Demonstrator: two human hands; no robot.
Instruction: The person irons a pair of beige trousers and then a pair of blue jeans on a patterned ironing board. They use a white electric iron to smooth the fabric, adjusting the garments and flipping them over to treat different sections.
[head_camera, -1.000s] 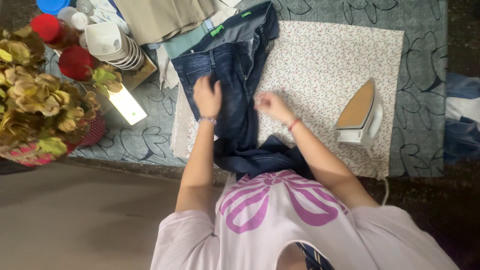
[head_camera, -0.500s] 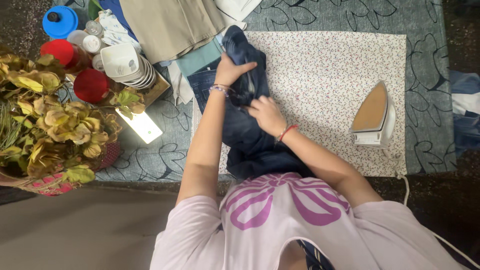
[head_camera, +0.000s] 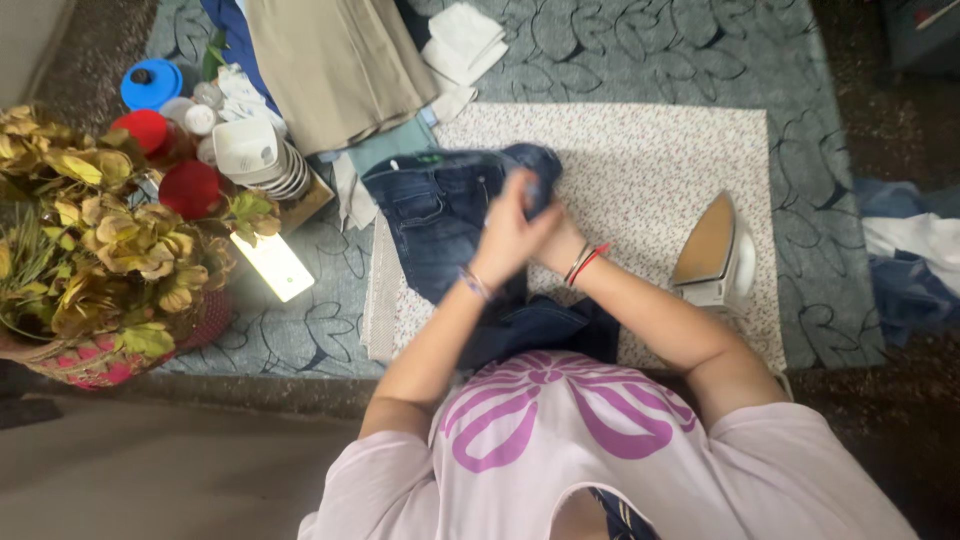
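Observation:
Dark blue jeans (head_camera: 430, 215) lie on a white cloth with small flower print (head_camera: 640, 160) spread over a grey patterned surface. My left hand (head_camera: 505, 235) and my right hand (head_camera: 560, 240) are close together above the middle of the jeans, both gripping a bunched fold of denim (head_camera: 535, 170). The rest of the jeans hangs off the near edge toward my body. My right hand is partly hidden behind the left.
An iron (head_camera: 715, 255) stands on its heel on the cloth to the right. To the left are stacked white bowls (head_camera: 255, 155), red and blue lidded jars (head_camera: 190, 185), a basket of dried flowers (head_camera: 90, 250) and a phone (head_camera: 272, 265). Folded beige clothes (head_camera: 335, 65) lie behind.
My hands pulled the top of the jeans back from the far side toward the middle and came together. The waistband now lies spread to the left.

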